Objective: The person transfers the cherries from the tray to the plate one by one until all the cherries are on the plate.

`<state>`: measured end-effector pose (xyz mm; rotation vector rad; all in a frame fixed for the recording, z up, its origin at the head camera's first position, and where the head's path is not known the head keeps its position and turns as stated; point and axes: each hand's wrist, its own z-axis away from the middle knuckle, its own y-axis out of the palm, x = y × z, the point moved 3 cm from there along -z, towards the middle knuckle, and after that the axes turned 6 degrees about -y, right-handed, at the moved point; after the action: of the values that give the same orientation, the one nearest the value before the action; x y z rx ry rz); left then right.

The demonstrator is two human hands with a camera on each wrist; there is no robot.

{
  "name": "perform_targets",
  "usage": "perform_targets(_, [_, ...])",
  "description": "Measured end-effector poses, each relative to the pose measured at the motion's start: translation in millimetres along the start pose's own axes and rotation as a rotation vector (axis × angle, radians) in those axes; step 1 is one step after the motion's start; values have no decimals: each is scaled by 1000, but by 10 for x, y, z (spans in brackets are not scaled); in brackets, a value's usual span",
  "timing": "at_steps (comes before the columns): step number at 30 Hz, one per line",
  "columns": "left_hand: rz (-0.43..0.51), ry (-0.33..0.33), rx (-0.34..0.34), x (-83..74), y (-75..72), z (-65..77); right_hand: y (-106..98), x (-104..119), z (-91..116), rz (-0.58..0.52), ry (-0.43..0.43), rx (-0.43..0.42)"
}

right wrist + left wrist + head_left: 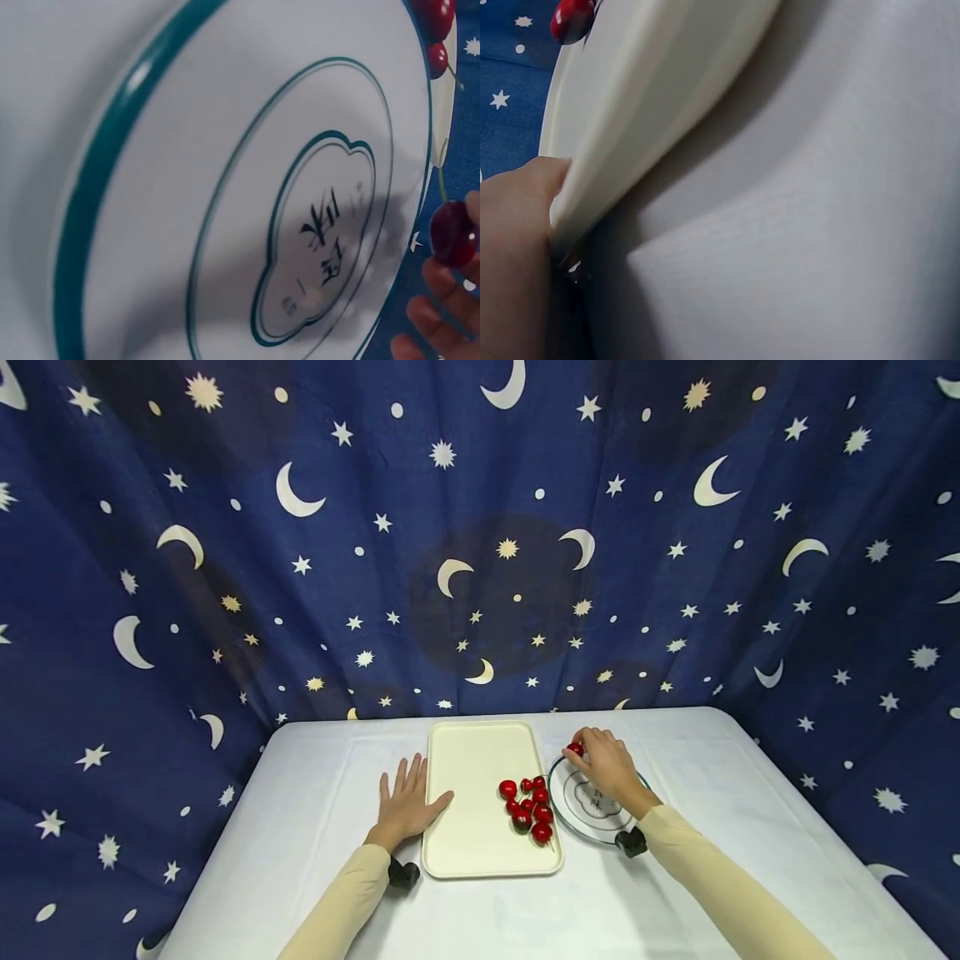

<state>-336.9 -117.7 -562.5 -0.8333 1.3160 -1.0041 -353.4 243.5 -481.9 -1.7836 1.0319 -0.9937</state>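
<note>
My right hand [611, 768] pinches a dark red cherry [453, 234] between thumb and fingers, over the far left rim of a round white plate [150, 225]. The plate has a teal rim and dark characters at its centre. A cream rectangular tray [468, 835] lies to the left of the plate. Several red cherries [542, 833] with stems are gathered along the tray's right side. My left hand [405, 806] lies at the tray's left edge, fingers straight and spread, with its thumb [551, 174] over the rim.
A white cloth [315, 810] covers the table beneath tray and plate. Dark blue curtains [510, 610] with moons and stars hang behind the table and at both sides. Each wrist carries a small black camera [632, 842].
</note>
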Motion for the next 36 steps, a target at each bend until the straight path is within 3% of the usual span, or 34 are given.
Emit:
perform_targets(7, [-15, 3, -8, 13, 36, -38, 52, -31, 67, 60, 106, 81])
perform_targets(13, [-18, -3, -11, -7, 13, -25, 100, -78, 109, 44, 121, 111])
perform_targets(17, [-8, 4, -20, -10, 26, -15, 95, -67, 121, 51, 148, 96])
perform_targets(21, [-13, -2, -33, 6, 47, -20, 96, 24, 66, 26, 149, 31])
perform_targets(24, [-14, -4, -38, 15, 35, -15, 124, 127, 3, -10, 91, -25])
perform_targets(28, [-7, -4, -41, 12, 21, -1, 170, 285, -34, -72, -50, -57])
perform_targets(32, [11, -1, -34, 5, 15, 13, 228, 429, -41, -137, -204, -19])
perform_targets(36, [23, 3, -33, 1, 11, 15, 285, 498, -37, -147, -276, 61])
